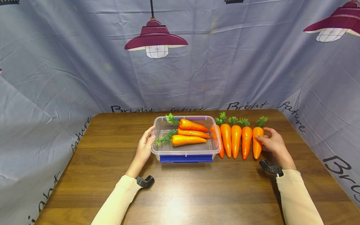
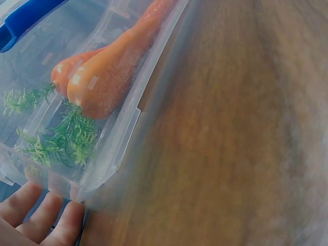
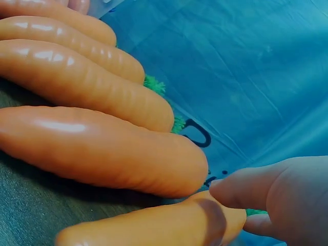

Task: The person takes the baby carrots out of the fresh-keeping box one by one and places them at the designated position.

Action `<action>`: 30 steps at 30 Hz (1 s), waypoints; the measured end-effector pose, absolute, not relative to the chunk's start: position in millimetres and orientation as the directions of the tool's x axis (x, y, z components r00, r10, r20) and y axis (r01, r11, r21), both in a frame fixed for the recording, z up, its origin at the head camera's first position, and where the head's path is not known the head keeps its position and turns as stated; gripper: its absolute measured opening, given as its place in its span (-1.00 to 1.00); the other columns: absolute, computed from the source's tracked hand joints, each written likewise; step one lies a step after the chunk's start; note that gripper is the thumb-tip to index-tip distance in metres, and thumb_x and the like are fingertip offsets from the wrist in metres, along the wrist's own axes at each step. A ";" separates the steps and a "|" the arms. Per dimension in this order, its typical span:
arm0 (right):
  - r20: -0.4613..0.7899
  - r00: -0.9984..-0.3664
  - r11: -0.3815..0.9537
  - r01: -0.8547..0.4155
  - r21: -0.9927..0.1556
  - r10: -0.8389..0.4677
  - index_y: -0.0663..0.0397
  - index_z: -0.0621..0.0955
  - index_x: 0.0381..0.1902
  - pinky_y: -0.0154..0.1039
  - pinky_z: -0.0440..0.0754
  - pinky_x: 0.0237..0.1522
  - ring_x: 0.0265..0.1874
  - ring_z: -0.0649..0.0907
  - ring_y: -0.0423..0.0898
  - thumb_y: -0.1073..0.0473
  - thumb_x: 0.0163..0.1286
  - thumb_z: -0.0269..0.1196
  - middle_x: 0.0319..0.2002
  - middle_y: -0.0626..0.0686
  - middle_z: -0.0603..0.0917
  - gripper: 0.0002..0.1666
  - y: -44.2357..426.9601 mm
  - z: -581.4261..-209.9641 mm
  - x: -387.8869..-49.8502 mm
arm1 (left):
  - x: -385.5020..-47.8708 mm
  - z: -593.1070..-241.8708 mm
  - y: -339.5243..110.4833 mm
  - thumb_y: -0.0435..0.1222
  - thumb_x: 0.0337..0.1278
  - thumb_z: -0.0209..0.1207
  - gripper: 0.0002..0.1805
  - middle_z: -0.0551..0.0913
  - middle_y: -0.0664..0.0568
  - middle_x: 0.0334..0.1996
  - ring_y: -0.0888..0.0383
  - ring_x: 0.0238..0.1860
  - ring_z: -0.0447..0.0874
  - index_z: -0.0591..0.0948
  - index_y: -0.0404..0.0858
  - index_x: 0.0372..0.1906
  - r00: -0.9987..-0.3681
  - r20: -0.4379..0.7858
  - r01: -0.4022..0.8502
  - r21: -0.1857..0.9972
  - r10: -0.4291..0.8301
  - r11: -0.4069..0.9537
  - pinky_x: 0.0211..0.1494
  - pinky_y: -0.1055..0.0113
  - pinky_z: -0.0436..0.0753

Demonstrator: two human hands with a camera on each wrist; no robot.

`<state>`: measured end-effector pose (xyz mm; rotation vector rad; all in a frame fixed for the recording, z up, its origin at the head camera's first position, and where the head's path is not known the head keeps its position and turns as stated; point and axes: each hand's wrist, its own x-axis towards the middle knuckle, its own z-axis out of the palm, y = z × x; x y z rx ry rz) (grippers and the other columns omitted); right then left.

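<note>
A clear plastic container (image 1: 185, 152) with a blue clip on its front sits mid-table. Inside lie three orange carrots (image 1: 189, 140) with green tops, pointing right. My left hand (image 1: 144, 146) holds the container's left end, thumb at the rim; in the left wrist view its fingertips (image 2: 69, 220) touch the outer wall. At the right end of a row of carrots, my right hand (image 1: 273, 142) reaches over the last carrot (image 1: 257, 147). In the right wrist view the thumb (image 3: 246, 187) extends across that carrot's thick end and casts a shadow; firm contact cannot be made out.
Several more carrots, such as the neighbouring carrot (image 1: 246, 142), stand in a row right of the container, tips toward me. The leftmost carrot (image 1: 221, 150) is partly seen through the container's wall. A wooden table (image 1: 112, 150) lies beneath, with a printed grey curtain (image 1: 197, 78) behind.
</note>
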<state>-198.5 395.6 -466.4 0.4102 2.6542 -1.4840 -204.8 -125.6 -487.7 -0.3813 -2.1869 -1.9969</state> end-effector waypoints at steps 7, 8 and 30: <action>-0.214 -0.949 0.488 0.304 -0.818 0.232 0.44 0.00 0.56 -0.27 0.78 -0.35 -0.39 0.57 -0.32 0.01 0.51 0.15 0.23 0.54 0.42 -0.05 396.6 -465.7 -196.9 | -205.4 -489.9 -126.0 -0.43 0.51 -0.12 -0.49 0.26 -0.34 0.53 -0.30 0.58 0.12 0.30 -0.45 0.47 -0.956 0.280 0.287 0.955 0.083 0.078 0.59 -0.21 0.16; -0.210 -0.952 0.497 0.297 -0.815 0.224 0.45 -0.01 0.56 -0.27 0.78 -0.34 -0.39 0.57 -0.32 0.00 0.52 0.13 0.19 0.51 0.43 -0.05 397.1 -465.5 -196.3 | -205.4 -490.1 -126.1 -0.43 0.51 -0.12 -0.49 0.26 -0.34 0.53 -0.30 0.58 0.12 0.30 -0.45 0.47 -0.956 0.281 0.287 0.955 0.082 0.077 0.59 -0.21 0.17; -0.163 -0.969 0.477 0.233 -0.847 0.185 0.41 0.10 0.54 -0.35 0.75 -0.37 -0.43 0.58 -0.35 0.11 0.51 0.19 -0.10 0.13 0.53 -0.15 397.5 -466.0 -199.0 | -204.8 -488.3 -126.5 -0.42 0.51 -0.12 -0.49 0.24 -0.35 0.53 -0.33 0.58 0.08 0.29 -0.46 0.47 -0.956 0.279 0.286 0.955 0.088 0.075 0.59 -0.25 0.15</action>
